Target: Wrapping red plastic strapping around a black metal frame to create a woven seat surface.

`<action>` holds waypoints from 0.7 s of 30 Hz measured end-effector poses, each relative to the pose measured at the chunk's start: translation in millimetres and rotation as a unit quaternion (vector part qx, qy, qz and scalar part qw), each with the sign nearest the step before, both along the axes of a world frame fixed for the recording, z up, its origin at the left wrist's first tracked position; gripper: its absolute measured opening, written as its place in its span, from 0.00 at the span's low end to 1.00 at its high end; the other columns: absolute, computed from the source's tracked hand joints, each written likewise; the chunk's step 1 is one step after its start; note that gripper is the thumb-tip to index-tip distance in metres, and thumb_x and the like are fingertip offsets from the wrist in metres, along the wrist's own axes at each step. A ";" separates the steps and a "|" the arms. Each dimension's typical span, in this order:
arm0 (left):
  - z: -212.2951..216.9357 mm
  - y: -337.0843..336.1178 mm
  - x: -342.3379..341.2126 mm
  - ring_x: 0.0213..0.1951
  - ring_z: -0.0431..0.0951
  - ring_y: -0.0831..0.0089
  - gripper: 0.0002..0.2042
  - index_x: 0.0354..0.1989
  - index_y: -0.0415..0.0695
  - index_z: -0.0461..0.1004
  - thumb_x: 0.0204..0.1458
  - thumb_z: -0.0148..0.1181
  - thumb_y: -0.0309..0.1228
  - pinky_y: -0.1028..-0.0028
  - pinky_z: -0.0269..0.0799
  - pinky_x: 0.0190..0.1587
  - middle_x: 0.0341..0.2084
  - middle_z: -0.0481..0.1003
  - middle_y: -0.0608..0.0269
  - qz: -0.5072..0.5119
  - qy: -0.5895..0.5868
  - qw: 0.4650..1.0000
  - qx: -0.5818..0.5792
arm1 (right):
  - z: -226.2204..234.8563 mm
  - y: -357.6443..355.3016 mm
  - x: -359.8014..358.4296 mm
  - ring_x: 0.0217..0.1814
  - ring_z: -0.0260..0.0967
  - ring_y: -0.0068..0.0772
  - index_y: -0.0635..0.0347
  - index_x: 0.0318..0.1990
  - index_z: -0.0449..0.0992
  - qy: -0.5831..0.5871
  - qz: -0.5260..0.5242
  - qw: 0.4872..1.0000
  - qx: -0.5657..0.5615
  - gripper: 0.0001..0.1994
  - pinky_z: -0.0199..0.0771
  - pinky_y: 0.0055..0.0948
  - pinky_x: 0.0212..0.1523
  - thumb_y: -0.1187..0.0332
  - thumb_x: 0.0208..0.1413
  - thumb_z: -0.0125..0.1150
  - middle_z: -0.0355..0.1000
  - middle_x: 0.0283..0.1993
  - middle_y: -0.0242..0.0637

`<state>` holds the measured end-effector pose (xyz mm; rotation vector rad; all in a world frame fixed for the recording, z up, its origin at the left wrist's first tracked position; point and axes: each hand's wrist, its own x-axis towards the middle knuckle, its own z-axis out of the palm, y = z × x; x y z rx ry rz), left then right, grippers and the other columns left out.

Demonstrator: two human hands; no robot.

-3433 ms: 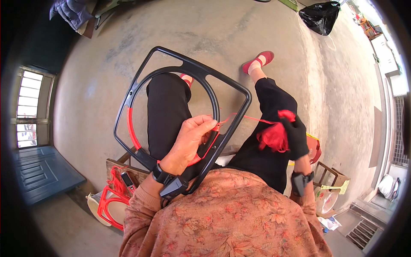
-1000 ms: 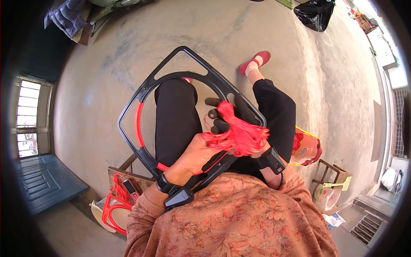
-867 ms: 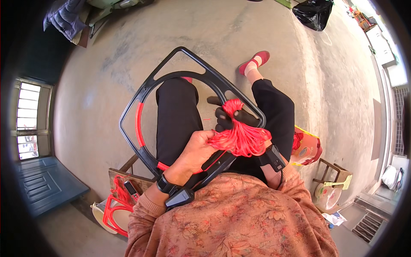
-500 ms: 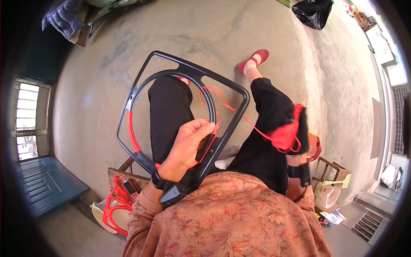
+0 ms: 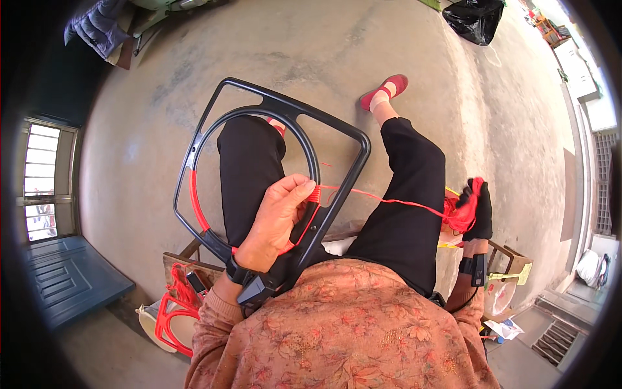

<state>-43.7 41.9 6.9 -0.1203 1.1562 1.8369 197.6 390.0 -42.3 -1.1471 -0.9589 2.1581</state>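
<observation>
A black frame (image 5: 285, 104) with a round inner ring rests tilted over my left thigh. My left hand (image 5: 273, 217) is bare and pinches the ring's right side between thumb and fingers. Red cord is wound in tight turns (image 5: 315, 194) just beside the thumb, and another red stretch (image 5: 197, 202) covers the ring's left side. From the turns a red strand (image 5: 392, 201) runs nearly straight to the right. It leads to a loose red cord bundle (image 5: 459, 219) gripped by my right hand (image 5: 481, 217), which wears a black glove and is out past my right knee.
On the left, a red frame (image 5: 167, 324) and tangled red cord (image 5: 181, 285) lie by a wooden stool (image 5: 172, 262). A wooden-framed stand (image 5: 518, 264) is beside me on the right. A black plastic bag (image 5: 474, 23) sits at the far right.
My right hand has moved outward to the right with the cord bundle, and the slack, looping strand is now drawn nearly straight. The frame has shifted slightly left with my left hand.
</observation>
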 end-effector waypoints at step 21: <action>-9.2 16.6 17.7 0.37 0.79 0.80 0.07 0.40 0.39 0.76 0.53 0.61 0.23 0.79 0.76 0.38 0.36 0.78 0.65 -0.040 0.018 0.999 0.008 | 13.6 -175.4 -199.7 0.35 0.69 0.28 0.65 0.58 0.64 0.293 0.324 0.833 -0.340 0.24 0.71 0.29 0.40 0.57 0.61 0.53 0.70 0.39 0.35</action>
